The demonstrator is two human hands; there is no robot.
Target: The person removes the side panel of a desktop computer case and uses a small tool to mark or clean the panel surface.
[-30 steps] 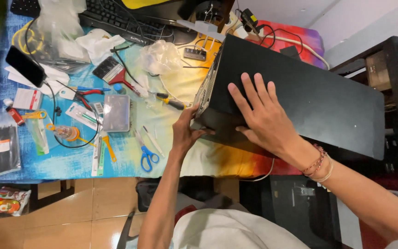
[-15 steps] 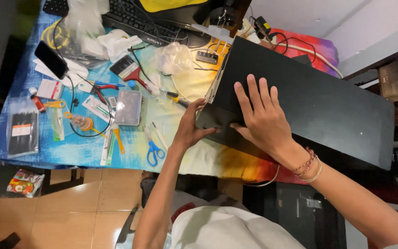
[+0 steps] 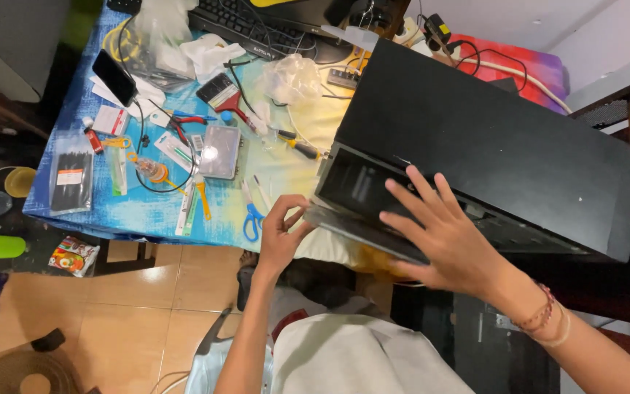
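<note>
Both hands were on the black computer case point(image 3: 490, 138), which lay on its side across the right half of the cluttered table point(image 3: 147, 211). Her or his left hand point(image 3: 280, 237) was curled, fingers bent, gripping the near left corner of a dark side panel point(image 3: 362, 219) that stood tilted away from the case body; the right hand point(image 3: 450, 244) lay spread open, palm down and fingers fanned, pressing flat on that same panel nearer the person. Judging from how things lay, the panel looked neither fully seated nor fully clear of the case: its near edge hung out from the body while the far edge was close against it, so the work on that panel seemed only partway done. What was inside the case could not be made out, since only a dark inner face showed in the gap. Left of the case, a flat clear plastic box point(image 3: 219, 152) rested on the blue cloth with small pieces in it, too small to tell apart. Near it lay blue-handled scissors point(image 3: 252, 216), a red-handled brush point(image 3: 222, 93) and a black phone point(image 3: 115, 76), while a black keyboard point(image 3: 253, 25) sat at the far edge.
</note>
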